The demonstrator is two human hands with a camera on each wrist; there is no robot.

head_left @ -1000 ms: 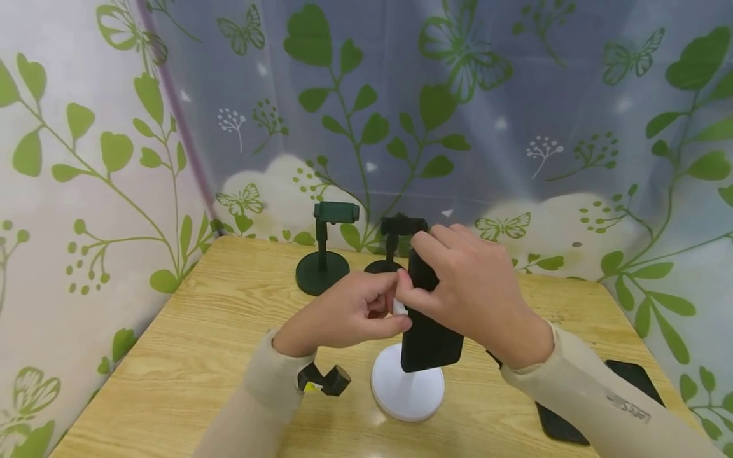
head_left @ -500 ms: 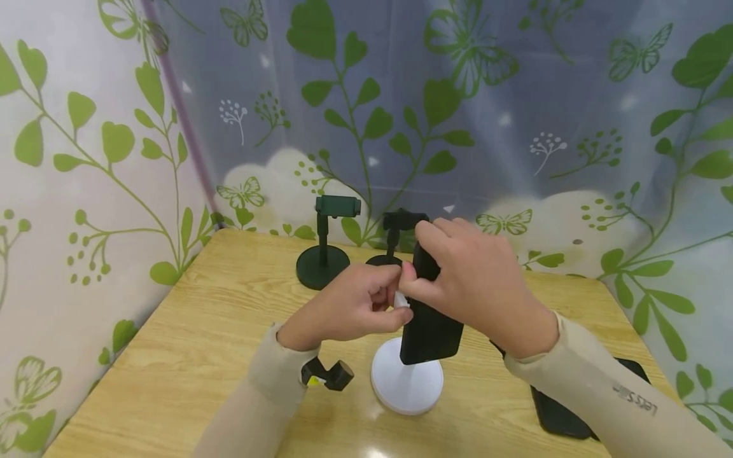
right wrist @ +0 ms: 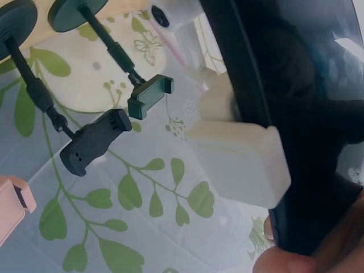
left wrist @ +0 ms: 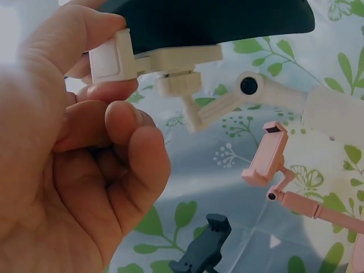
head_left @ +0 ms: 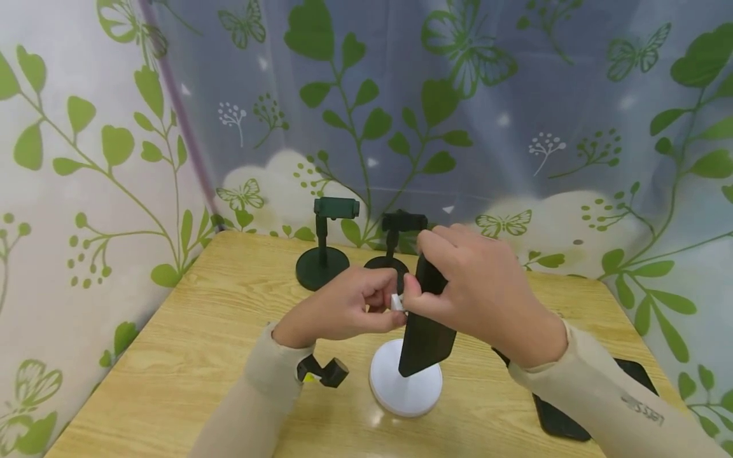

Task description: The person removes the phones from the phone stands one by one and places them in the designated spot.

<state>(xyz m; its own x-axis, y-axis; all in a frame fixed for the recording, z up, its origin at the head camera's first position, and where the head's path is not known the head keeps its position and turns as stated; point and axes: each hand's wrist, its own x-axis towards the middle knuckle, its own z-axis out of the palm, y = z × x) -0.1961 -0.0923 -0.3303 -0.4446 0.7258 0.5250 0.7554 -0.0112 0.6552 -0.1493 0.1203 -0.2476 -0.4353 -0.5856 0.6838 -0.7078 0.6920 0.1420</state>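
Note:
A white phone stand (head_left: 405, 387) stands on the table, its round base down and its clamp at the top. My left hand (head_left: 349, 305) pinches the end of the white clamp (left wrist: 114, 57) between thumb and fingers, as the left wrist view shows. My right hand (head_left: 481, 289) grips the upper part of a black phone (head_left: 426, 343), which leans at a tilt above the base. In the right wrist view the clamp's white end piece sits against the phone's long edge. How deep the phone lies in the clamp, I cannot tell.
At the back of the table stand a dark green phone stand (head_left: 323, 267) and a black phone stand (head_left: 392, 261). A pink phone stand (left wrist: 267, 156) shows in the left wrist view. Another black phone (head_left: 561, 420) lies under my right forearm. A patterned curtain (head_left: 366, 127) hangs behind.
The phone has turned a little, with its lower end swung slightly left. My right hand has shifted slightly right. More of the white clamp end shows between my hands.

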